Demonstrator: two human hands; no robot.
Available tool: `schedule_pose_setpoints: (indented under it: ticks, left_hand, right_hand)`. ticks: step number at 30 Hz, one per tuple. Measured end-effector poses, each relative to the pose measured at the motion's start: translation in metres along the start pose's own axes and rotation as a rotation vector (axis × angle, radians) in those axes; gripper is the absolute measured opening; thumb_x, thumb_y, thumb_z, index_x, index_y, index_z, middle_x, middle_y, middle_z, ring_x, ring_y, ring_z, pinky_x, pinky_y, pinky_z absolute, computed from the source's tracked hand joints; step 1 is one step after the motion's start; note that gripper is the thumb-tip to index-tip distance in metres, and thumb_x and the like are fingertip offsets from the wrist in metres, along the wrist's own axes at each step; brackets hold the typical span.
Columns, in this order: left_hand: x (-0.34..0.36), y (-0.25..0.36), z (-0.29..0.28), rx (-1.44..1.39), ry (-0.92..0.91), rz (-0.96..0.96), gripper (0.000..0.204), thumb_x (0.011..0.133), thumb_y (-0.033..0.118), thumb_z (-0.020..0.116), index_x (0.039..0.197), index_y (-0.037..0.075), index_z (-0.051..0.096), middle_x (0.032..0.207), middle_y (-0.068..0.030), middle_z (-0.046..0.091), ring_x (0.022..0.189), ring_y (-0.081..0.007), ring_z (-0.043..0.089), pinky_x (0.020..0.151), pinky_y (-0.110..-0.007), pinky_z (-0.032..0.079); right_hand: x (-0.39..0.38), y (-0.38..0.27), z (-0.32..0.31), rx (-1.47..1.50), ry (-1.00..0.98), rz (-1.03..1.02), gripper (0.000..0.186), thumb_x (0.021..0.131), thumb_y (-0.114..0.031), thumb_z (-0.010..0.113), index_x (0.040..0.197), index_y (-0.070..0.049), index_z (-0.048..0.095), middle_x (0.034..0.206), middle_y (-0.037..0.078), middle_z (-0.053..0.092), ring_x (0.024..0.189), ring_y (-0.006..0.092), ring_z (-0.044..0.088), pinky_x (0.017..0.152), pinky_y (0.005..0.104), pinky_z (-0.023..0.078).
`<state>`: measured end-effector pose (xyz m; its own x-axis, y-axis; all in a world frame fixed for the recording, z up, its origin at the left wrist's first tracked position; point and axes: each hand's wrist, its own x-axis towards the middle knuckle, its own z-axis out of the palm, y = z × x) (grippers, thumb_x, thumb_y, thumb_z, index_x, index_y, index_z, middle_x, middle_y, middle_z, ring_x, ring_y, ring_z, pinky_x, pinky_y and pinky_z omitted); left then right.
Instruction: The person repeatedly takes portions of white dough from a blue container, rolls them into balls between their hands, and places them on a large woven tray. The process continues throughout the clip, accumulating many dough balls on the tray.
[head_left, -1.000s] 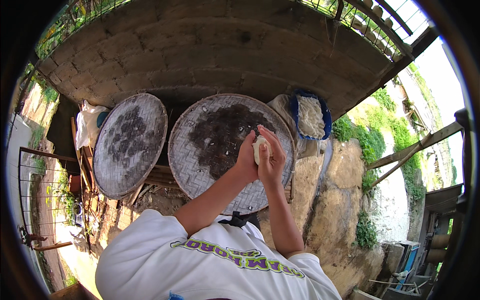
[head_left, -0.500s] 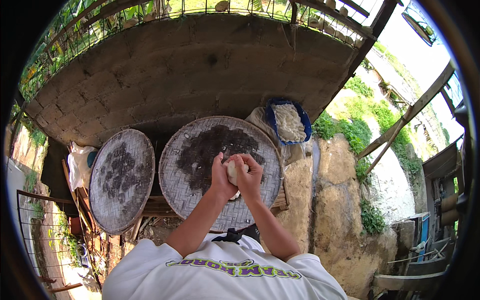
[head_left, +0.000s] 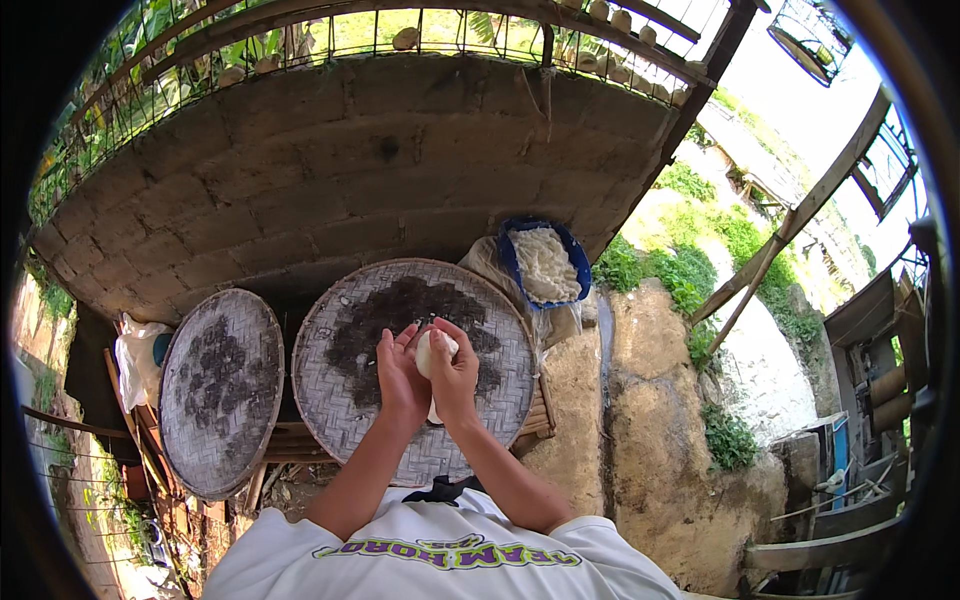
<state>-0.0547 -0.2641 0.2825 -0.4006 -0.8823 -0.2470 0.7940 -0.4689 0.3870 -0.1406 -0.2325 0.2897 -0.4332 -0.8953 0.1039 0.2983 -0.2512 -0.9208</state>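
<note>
A smooth white ball of dough-like mash point(head_left: 434, 352) sits in my right hand point(head_left: 456, 375), whose thumb and fingers curl around it. Beside it, my left hand point(head_left: 400, 375) is cupped with the palm up and fingers apart, its edge close against the right hand. Both hands are above a round woven bamboo tray point(head_left: 330, 400) with a dark damp patch in its middle. Another white piece point(head_left: 434, 413) shows partly between my wrists; the rest of it is hidden.
Past the tray at the right, a blue tub point(head_left: 583, 262) holds lumpy white mash point(head_left: 545, 262), with clear plastic under it. A second woven tray point(head_left: 185, 440) leans at the left near a white bag point(head_left: 137, 360). A block wall point(head_left: 350, 190) closes off the far side.
My left hand has opened away from the white ball, which was pressed between both palms; now the right hand holds it. The whole view has shifted slightly.
</note>
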Motion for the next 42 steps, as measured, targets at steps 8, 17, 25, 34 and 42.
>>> schedule_pose_setpoints:
  ticks: [8, 17, 25, 34, 42]
  left_hand:
    - [0.002, 0.009, 0.013, 0.030, -0.024, -0.235, 0.058, 0.107, 0.058, 0.031, 0.134, 0.010, 0.052, 0.132, -0.0132, 0.060, 0.121, -0.0291, 0.063, 0.107, -0.048, 0.050]
    - [0.003, 0.009, 0.010, -0.095, -0.057, -0.108, 0.062, 0.106, 0.060, 0.034, 0.138, 0.008, 0.049, 0.139, -0.0164, 0.057, 0.133, -0.0293, 0.054, 0.113, -0.047, 0.044]
    - [0.003, 0.025, 0.025, 0.023, 0.031, 0.197, 0.061, 0.105, 0.056, 0.040, 0.140, 0.007, 0.044, 0.139, -0.0184, 0.056, 0.132, -0.0318, 0.054, 0.114, -0.048, 0.044]
    - [0.004, 0.025, 0.014, 0.119, 0.107, 0.143, 0.057, 0.105, 0.054, 0.041, 0.130, 0.003, 0.048, 0.127, -0.0158, 0.060, 0.122, -0.0285, 0.059, 0.109, -0.044, 0.048]
    - [0.010, 0.029, 0.012, 0.084, -0.083, -0.170, 0.054, 0.104, 0.054, 0.045, 0.132, 0.007, 0.048, 0.133, -0.0157, 0.059, 0.127, -0.0275, 0.058, 0.111, -0.045, 0.047]
  right_hand:
    - [0.001, -0.002, -0.006, -0.439, -0.183, -0.400, 0.030, 0.095, -0.021, 0.069, 0.118, -0.002, 0.072, 0.114, 0.016, 0.073, 0.101, 0.0266, 0.071, 0.092, 0.0352, 0.054]
    - [-0.010, -0.003, 0.016, -0.113, -0.149, -0.407, 0.045, 0.108, -0.038, 0.054, 0.128, 0.001, 0.065, 0.129, 0.013, 0.064, 0.122, 0.0192, 0.060, 0.105, 0.0362, 0.047]
    - [0.001, -0.012, 0.020, 0.221, -0.073, 0.123, 0.054, 0.112, -0.042, 0.042, 0.133, 0.004, 0.060, 0.128, 0.016, 0.066, 0.118, 0.0214, 0.065, 0.099, 0.0340, 0.054]
    - [-0.001, 0.011, 0.017, 0.148, 0.014, 0.123, 0.035, 0.108, -0.027, 0.059, 0.129, 0.000, 0.063, 0.115, 0.008, 0.070, 0.093, 0.0125, 0.066, 0.082, 0.0264, 0.054]
    - [0.007, 0.003, 0.015, -0.184, -0.114, -0.288, 0.038, 0.110, -0.033, 0.052, 0.118, -0.001, 0.071, 0.105, 0.010, 0.074, 0.098, 0.0153, 0.068, 0.097, 0.0334, 0.051]
